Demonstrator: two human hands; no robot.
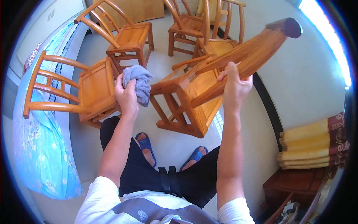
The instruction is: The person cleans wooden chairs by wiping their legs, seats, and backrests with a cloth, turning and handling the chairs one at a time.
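My left hand (126,96) is closed around a bunched grey-blue cloth (140,85), held up in the air. To its right, my right hand (237,89) grips a back post of a wooden chair (199,118). That chair stands at a tilt in front of me, its back reaching toward the upper right. The cloth is close to the chair's left side; from this angle I cannot tell whether they touch. My right fingers wrap behind the post and are partly hidden.
A wooden chair (99,84) stands close on the left, another (131,36) behind it. More chairs (190,24) are at the back. A bed with a blue floral cover (44,149) lines the left. On the right are a folded yellow cloth (302,143) and a dark wooden cabinet (291,184).
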